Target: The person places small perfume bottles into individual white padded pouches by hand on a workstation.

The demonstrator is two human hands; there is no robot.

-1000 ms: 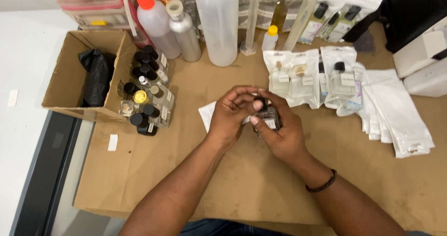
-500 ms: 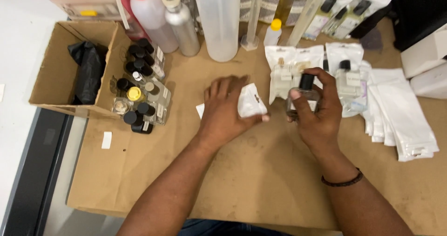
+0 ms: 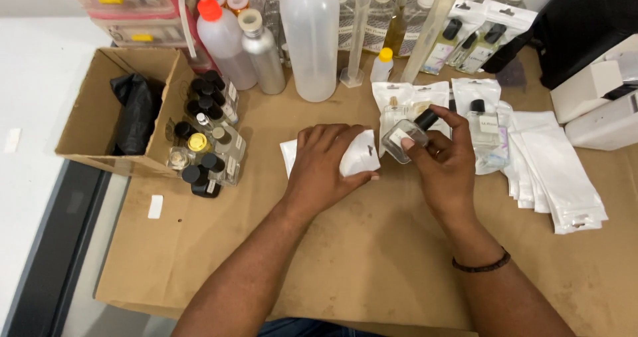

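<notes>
Glass bottle (image 3: 407, 137) sat pinched in the right hand (image 3: 446, 165); left hand (image 3: 325, 164) clasped a white pouch (image 3: 359, 153), best held mouth-open.

The left hand (image 3: 325, 164) covers most of the white pouch (image 3: 359, 156); only its right portion and a corner near the wrist show. The fingers of the right hand (image 3: 446, 161) hide the lower side of the small glass bottle (image 3: 405, 137), so its base is not visible. Its label is too small to resolve. The tall plastic bottle (image 3: 310, 38) and the row of bagged bottles (image 3: 465, 38) are cut off by the top edge. The black item (image 3: 136, 111) in the cardboard box (image 3: 93, 121) is possibly a bag; its form is unclear.
</notes>
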